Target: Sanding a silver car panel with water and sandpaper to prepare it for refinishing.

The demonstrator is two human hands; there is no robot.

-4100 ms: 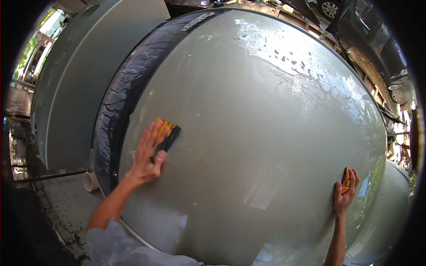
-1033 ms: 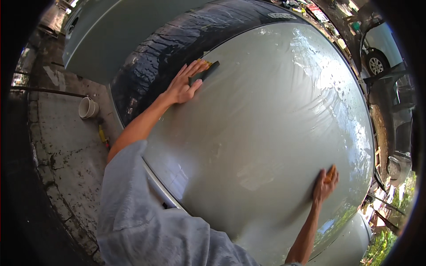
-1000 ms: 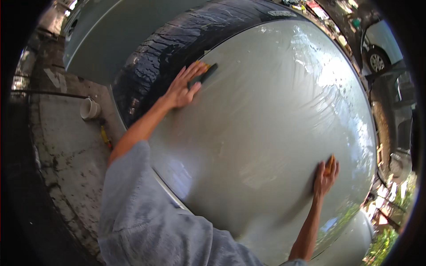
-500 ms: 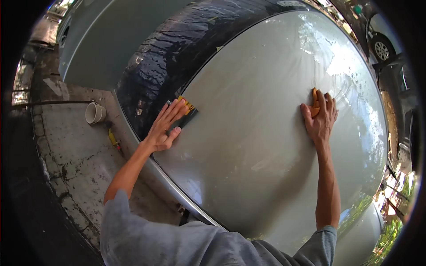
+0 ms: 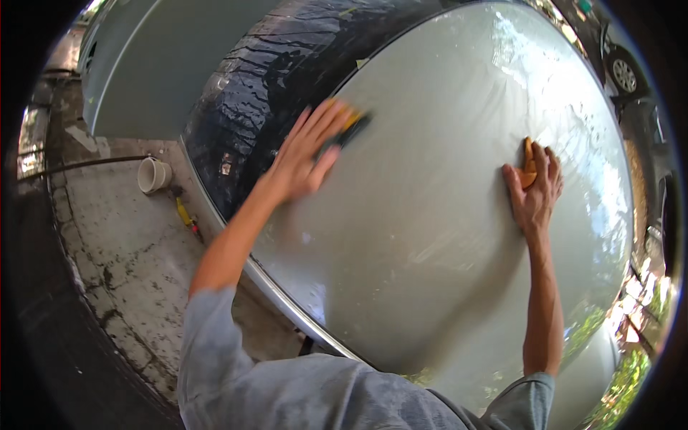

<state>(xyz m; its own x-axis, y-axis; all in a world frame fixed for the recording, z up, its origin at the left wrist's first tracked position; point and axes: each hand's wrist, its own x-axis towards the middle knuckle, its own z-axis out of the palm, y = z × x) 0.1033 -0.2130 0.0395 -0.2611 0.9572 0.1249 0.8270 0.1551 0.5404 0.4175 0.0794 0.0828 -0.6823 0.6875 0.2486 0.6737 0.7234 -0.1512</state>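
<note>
A silver-grey curved car roof [image 5: 416, 236] fills the middle, wet and glossy at the upper right, bordered on the upper left by a dark windscreen [image 5: 251, 79] streaked with liquid. My left hand [image 5: 308, 154], blurred by motion, holds a black-and-yellow block [image 5: 356, 123] against the roof near that border, fingers stretched over it and thumb along its side. Farther right, my right hand [image 5: 534, 193] rests on the roof, curled round a folded orange cloth or pad [image 5: 529, 168]. Its finger ends partly hide that piece.
A grey-green body panel [image 5: 129, 79] stands at upper left. Below it, a white bucket [image 5: 152, 174], a dark rod or hose [image 5: 93, 163] and a yellow tool [image 5: 183, 213] are on the concrete ground [image 5: 129, 251]. A car wheel [image 5: 623, 74] shows at upper right.
Since half a second ago my left hand has slid up and right with the block. My right hand, which moved up the roof over the last second, has shifted slightly right.
</note>
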